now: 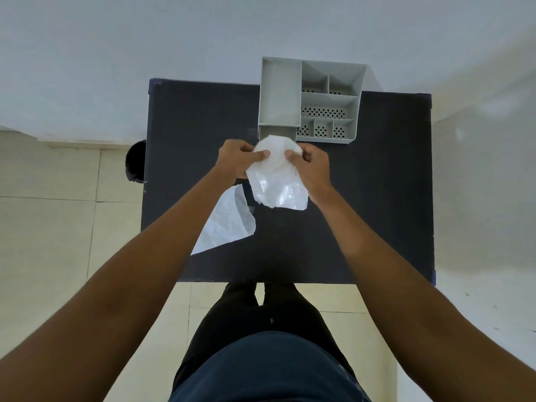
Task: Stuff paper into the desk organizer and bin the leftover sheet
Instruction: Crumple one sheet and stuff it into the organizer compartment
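A grey plastic desk organizer (280, 94) with several compartments stands at the far edge of the dark table. Just in front of its small near-left compartment I hold a crumpled white sheet of paper (277, 181). My left hand (239, 161) grips its left side and my right hand (311, 166) grips its right side, thumbs on top. The paper's upper edge touches or overlaps the organizer's front rim. A second white sheet (226, 221) lies flat on the table under my left forearm, partly hidden by it.
The dark table (377, 198) stands against a pale wall. A black round bin (135, 161) sits on the tiled floor by the table's left edge. My legs stand at the table's near edge.
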